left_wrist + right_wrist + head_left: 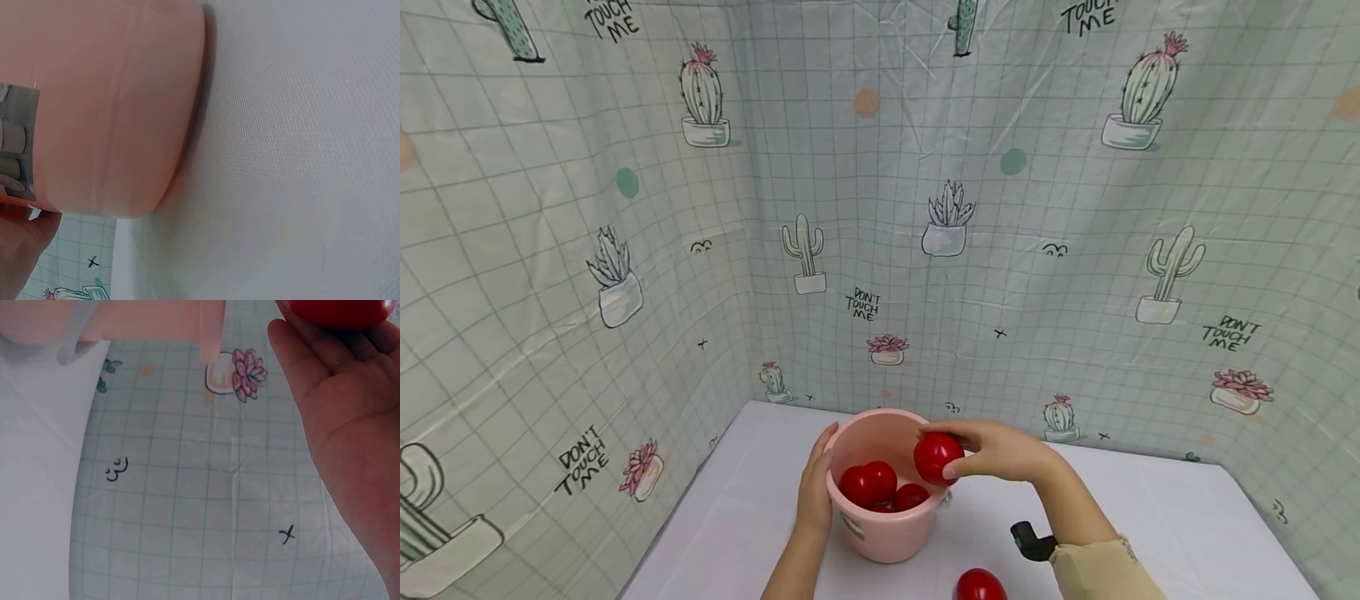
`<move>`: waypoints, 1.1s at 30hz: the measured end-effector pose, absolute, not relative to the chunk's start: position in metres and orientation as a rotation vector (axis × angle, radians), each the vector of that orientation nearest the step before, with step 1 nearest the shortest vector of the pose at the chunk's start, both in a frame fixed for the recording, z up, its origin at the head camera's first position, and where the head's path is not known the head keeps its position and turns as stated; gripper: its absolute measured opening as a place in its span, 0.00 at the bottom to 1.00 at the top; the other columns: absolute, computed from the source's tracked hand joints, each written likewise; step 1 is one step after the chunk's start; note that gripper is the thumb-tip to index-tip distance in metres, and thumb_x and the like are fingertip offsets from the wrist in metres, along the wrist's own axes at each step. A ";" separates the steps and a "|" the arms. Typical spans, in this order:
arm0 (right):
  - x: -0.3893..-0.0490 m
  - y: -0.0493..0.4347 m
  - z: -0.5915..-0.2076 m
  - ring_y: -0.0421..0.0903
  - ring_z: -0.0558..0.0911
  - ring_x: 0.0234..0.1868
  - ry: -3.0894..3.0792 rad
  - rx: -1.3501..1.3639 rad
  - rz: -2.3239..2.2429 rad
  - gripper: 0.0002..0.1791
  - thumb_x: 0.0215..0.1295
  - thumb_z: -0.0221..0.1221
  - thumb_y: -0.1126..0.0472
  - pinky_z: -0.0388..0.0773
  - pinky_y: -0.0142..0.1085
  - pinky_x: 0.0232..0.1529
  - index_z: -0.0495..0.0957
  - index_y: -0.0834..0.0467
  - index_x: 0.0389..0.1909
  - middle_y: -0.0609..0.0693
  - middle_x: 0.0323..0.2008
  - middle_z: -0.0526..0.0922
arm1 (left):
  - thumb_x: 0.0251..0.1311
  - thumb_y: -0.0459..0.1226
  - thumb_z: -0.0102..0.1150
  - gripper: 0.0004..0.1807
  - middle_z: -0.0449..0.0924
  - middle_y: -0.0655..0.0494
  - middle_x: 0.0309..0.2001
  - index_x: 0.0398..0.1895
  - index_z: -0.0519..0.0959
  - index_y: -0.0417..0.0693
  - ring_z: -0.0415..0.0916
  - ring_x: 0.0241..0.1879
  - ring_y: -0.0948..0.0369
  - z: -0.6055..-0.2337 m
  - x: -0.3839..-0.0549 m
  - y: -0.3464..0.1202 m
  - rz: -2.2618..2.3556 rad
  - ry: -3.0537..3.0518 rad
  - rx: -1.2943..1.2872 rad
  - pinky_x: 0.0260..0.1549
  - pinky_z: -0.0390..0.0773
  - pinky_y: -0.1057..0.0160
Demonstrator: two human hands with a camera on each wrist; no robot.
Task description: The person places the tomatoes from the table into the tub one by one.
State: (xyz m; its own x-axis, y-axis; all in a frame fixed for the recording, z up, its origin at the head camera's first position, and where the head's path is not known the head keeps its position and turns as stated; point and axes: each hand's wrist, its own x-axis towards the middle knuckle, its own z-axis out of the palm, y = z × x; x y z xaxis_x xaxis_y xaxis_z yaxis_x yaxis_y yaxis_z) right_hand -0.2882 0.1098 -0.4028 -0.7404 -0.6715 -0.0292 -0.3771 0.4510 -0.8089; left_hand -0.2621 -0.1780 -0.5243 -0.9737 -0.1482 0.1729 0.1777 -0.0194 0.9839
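Note:
A pink bucket [887, 533] stands upright on the table with several glossy red balls [868, 483] inside. My left hand [815, 487] holds its left side, fingers up at the rim. In the left wrist view, that hand [25, 247] shows at the lower left against the bucket wall [119, 112]. Over the bucket's right rim, my right hand [1000, 450] grips another red ball [938, 458] between thumb and fingers. The right wrist view shows the palm [356, 437] with only the lower part of this ball [344, 312] at the top edge.
One more red ball [981, 586] lies on the white table [1150, 508] near the front, cut off by the frame. A cactus-print sheet [1000, 333] hangs behind and at the sides. A grey handle [78, 331] hangs on the bucket. A black strap piece [1033, 542] sits at the right wrist.

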 end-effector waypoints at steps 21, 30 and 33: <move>-0.315 0.056 -0.399 0.43 0.77 0.58 2.387 -0.916 -1.006 0.30 0.58 0.67 0.46 0.78 0.44 0.57 0.73 0.30 0.63 0.37 0.57 0.79 | 0.75 0.48 0.29 0.24 0.63 0.65 0.73 0.71 0.64 0.71 0.54 0.76 0.54 -0.524 -0.262 -0.179 -2.117 -2.027 -0.028 0.72 0.56 0.39; -0.323 0.029 -0.393 0.44 0.76 0.58 2.396 -0.909 -0.909 0.31 0.58 0.67 0.45 0.77 0.48 0.59 0.75 0.39 0.64 0.38 0.57 0.79 | 0.76 0.50 0.30 0.24 0.63 0.65 0.74 0.71 0.64 0.71 0.54 0.76 0.55 -0.525 -0.263 -0.180 -2.134 -2.022 -0.023 0.73 0.56 0.40; -0.325 0.021 -0.391 0.43 0.76 0.58 2.404 -0.923 -0.856 0.30 0.57 0.67 0.45 0.76 0.48 0.60 0.75 0.36 0.63 0.38 0.57 0.79 | 0.76 0.50 0.29 0.24 0.63 0.64 0.74 0.71 0.64 0.71 0.54 0.76 0.54 -0.524 -0.262 -0.180 -2.134 -2.025 -0.027 0.72 0.56 0.39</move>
